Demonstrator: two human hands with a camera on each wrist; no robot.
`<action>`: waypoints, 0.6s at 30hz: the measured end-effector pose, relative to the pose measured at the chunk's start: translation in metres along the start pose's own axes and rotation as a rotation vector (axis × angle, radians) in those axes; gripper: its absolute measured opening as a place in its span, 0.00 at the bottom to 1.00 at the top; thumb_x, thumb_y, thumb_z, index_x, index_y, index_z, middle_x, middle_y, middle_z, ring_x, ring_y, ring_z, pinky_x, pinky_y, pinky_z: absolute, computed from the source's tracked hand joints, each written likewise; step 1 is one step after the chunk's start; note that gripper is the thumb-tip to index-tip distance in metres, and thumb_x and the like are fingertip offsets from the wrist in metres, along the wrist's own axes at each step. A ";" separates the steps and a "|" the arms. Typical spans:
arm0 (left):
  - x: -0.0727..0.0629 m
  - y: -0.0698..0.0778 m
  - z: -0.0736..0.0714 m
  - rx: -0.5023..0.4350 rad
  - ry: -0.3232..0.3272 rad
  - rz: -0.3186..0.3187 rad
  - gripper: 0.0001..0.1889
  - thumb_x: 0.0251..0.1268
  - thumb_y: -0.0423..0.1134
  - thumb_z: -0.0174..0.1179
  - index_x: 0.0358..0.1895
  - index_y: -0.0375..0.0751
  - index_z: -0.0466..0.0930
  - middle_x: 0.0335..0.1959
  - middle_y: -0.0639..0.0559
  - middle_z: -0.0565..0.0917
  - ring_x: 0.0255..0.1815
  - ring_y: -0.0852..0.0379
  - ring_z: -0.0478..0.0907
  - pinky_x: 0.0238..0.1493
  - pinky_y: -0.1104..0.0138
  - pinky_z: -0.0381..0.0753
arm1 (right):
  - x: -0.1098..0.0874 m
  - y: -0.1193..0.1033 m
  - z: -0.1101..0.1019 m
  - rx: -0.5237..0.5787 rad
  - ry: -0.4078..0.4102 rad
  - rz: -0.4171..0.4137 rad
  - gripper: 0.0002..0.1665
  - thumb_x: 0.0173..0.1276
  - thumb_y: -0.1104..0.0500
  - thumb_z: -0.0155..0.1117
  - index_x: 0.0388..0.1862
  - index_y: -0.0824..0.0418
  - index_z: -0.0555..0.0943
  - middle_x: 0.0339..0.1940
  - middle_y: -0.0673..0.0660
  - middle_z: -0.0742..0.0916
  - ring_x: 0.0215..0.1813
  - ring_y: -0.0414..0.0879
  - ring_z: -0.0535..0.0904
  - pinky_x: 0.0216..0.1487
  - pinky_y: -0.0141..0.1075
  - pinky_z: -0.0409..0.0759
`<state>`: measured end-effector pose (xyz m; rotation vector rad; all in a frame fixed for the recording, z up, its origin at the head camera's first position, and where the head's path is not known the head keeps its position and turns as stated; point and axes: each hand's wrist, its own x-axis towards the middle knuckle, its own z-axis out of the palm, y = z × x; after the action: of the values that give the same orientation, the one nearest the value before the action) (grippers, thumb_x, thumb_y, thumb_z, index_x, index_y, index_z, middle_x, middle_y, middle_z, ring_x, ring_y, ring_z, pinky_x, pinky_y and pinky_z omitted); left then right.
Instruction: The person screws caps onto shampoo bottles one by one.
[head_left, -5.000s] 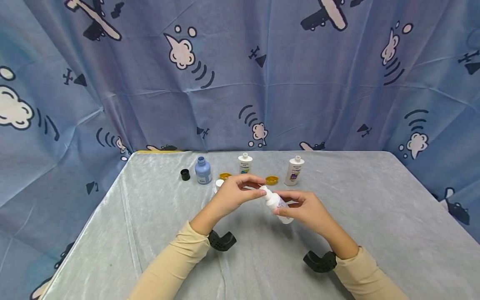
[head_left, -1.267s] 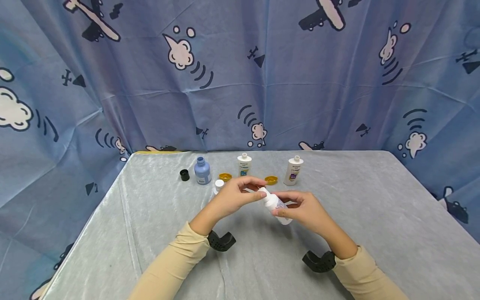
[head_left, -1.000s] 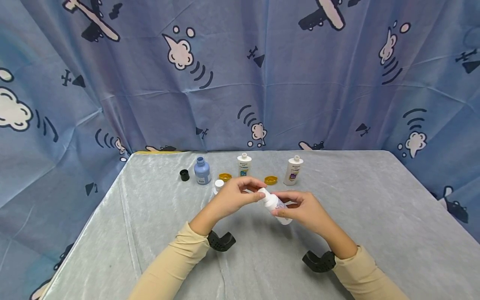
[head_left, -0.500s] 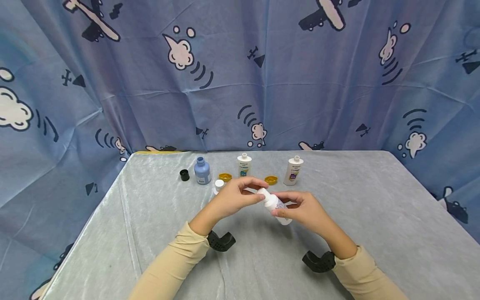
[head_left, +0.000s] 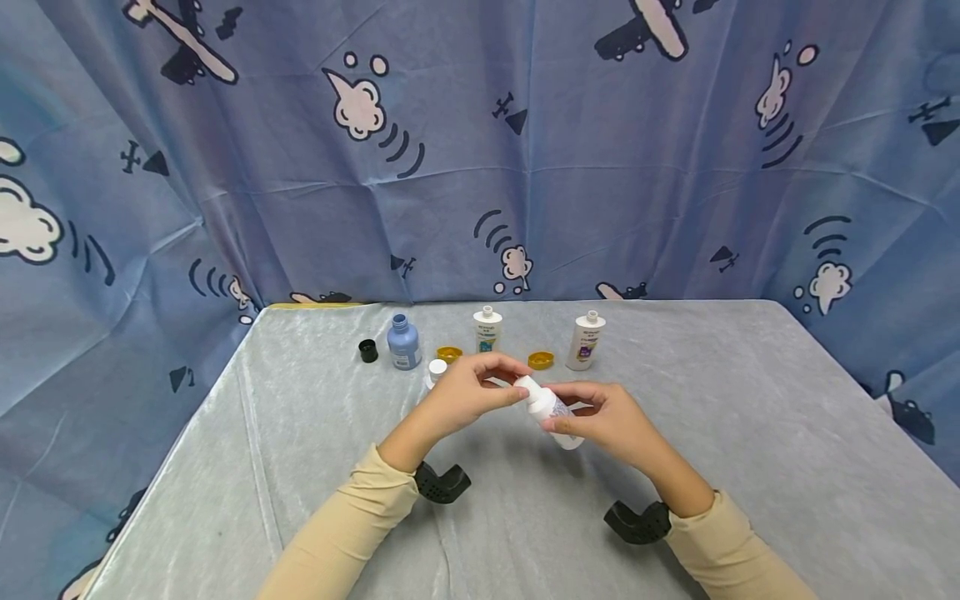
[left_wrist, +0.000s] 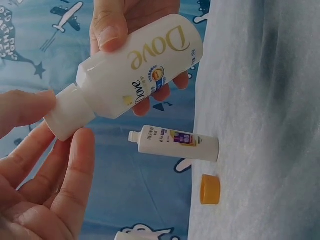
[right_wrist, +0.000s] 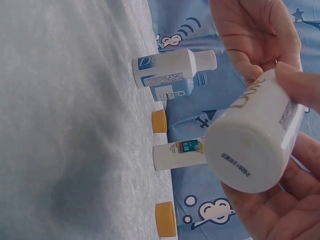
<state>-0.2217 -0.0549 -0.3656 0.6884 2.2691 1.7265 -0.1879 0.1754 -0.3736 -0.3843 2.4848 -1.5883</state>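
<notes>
Dove bottle [left_wrist: 127, 75] in right hand [head_left: 611, 414]

A table spread with pale grey plush cloth [head_left: 750, 417] bears, from left to right along its far side, a round black plastic cap [head_left: 367, 350], a blue round-shouldered plastic bottle [head_left: 403, 346], a shallow golden-yellow plastic cap [head_left: 449, 354], a slim white plastic bottle with a teal label [head_left: 487, 331], a second golden-yellow cap [head_left: 540, 360] and a slim white plastic bottle with a purple label [head_left: 585, 343]; a white-capped white-and-blue bottle [right_wrist: 167, 70] stands slightly nearer.

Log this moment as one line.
left fingers: pinch white cap of tilted Dove bottle | right fingers: grip same bottle | blue bottle: upright, uncapped | black cap: beside blue bottle
</notes>
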 end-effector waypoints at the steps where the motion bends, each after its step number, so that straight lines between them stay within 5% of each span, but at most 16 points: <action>1: 0.000 0.000 0.000 -0.004 -0.005 0.007 0.15 0.63 0.36 0.67 0.52 0.38 0.84 0.48 0.42 0.86 0.46 0.49 0.84 0.44 0.71 0.83 | 0.000 0.000 0.000 -0.005 0.003 -0.003 0.30 0.60 0.55 0.76 0.59 0.66 0.82 0.54 0.66 0.86 0.44 0.47 0.86 0.40 0.34 0.86; 7: -0.002 0.001 0.000 -0.008 -0.029 0.043 0.16 0.64 0.35 0.65 0.54 0.35 0.83 0.51 0.40 0.85 0.47 0.49 0.85 0.47 0.70 0.84 | 0.000 -0.001 0.000 -0.011 0.010 0.004 0.30 0.59 0.55 0.76 0.59 0.65 0.82 0.54 0.66 0.85 0.45 0.48 0.86 0.41 0.34 0.86; 13: -0.002 0.002 -0.001 -0.004 -0.025 0.033 0.18 0.64 0.38 0.67 0.56 0.40 0.83 0.56 0.43 0.84 0.47 0.60 0.84 0.49 0.69 0.83 | 0.000 -0.002 0.000 0.011 0.000 0.015 0.31 0.60 0.55 0.76 0.60 0.66 0.81 0.54 0.66 0.85 0.43 0.47 0.87 0.40 0.35 0.86; 18: -0.001 0.003 -0.001 0.018 0.025 0.011 0.15 0.64 0.42 0.67 0.52 0.43 0.85 0.47 0.47 0.86 0.43 0.62 0.80 0.46 0.67 0.82 | 0.000 -0.002 0.000 0.013 -0.003 0.006 0.30 0.59 0.55 0.76 0.59 0.66 0.82 0.52 0.66 0.86 0.41 0.45 0.87 0.39 0.35 0.86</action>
<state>-0.2205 -0.0558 -0.3623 0.6874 2.3042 1.7312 -0.1872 0.1746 -0.3721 -0.3769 2.4703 -1.5999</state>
